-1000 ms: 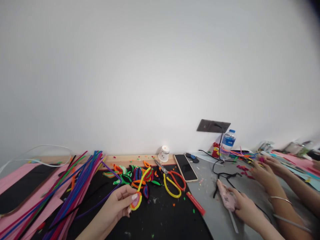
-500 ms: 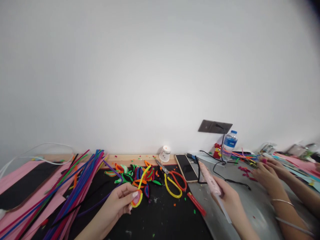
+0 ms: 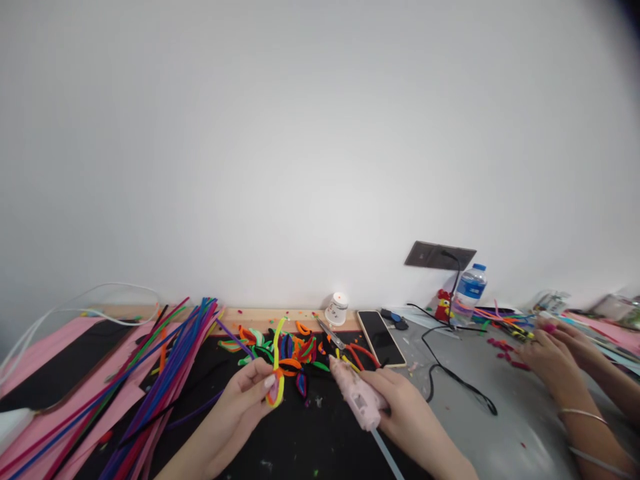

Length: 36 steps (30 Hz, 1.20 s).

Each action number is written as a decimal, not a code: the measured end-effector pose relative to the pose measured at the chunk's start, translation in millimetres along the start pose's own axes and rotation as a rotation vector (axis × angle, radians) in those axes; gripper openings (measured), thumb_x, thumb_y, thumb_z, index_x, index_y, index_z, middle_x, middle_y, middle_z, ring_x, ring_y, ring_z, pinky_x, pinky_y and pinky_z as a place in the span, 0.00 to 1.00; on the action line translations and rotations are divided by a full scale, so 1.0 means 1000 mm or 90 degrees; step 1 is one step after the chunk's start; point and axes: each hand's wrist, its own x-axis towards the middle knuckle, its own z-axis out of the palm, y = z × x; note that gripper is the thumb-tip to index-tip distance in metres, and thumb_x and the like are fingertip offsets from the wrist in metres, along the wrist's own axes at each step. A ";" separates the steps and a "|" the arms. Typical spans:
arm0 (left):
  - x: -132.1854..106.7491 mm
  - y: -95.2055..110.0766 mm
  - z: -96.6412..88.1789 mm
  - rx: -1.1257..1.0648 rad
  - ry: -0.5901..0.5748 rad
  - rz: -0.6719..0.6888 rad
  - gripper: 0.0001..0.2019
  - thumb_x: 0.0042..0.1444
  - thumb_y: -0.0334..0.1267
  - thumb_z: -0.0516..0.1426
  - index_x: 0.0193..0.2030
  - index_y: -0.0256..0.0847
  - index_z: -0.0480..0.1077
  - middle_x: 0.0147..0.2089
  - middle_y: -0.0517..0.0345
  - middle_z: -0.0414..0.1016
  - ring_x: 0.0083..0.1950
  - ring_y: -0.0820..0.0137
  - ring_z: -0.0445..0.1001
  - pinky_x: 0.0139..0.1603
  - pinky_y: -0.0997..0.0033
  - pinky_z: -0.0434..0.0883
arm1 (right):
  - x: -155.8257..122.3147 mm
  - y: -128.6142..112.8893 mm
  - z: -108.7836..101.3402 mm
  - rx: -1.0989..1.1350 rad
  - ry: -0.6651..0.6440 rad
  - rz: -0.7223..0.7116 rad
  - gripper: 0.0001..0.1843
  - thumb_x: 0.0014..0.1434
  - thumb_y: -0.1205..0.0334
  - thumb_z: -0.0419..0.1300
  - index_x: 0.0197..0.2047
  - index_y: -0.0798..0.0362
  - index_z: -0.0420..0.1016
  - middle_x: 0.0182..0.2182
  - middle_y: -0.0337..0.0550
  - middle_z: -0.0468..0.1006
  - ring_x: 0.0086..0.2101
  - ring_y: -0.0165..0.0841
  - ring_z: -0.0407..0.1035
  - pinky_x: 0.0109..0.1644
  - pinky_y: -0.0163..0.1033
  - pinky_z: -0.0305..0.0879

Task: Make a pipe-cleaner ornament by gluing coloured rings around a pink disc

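Observation:
Between thumb and fingers, my left hand (image 3: 250,393) pinches a yellow pipe cleaner (image 3: 277,347) whose lower part curls round a pink and orange centre; its free end points up. My right hand (image 3: 400,403) is wrapped round a pale pink glue gun (image 3: 357,393), its nozzle aimed up and left. A glue stick (image 3: 386,453) sticks out of the gun's back end. Behind both hands lies a pile of bent pipe cleaner pieces (image 3: 295,350) in orange, green and blue. Scissors (image 3: 360,355) with red and yellow handles are partly covered by the gun.
Long pipe cleaners (image 3: 170,380) lie across pink paper (image 3: 55,340) at left. Behind stand a white paper cup (image 3: 337,309), a phone (image 3: 381,339) and a water bottle (image 3: 470,290). A black cord (image 3: 445,370) runs to a wall socket (image 3: 440,255). At right, another person's hands (image 3: 550,353) work.
My right hand has brought the glue gun leftward over the black mat, close to my left hand. The yellow pipe cleaner has turned more upright. The view has shifted slightly.

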 end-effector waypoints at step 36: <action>0.016 0.005 -0.020 0.428 0.303 0.300 0.12 0.43 0.46 0.66 0.31 0.40 0.77 0.31 0.57 0.81 0.37 0.61 0.77 0.40 0.66 0.74 | 0.053 0.005 0.010 0.184 0.242 0.035 0.15 0.53 0.65 0.57 0.44 0.54 0.77 0.36 0.46 0.80 0.34 0.39 0.72 0.37 0.36 0.64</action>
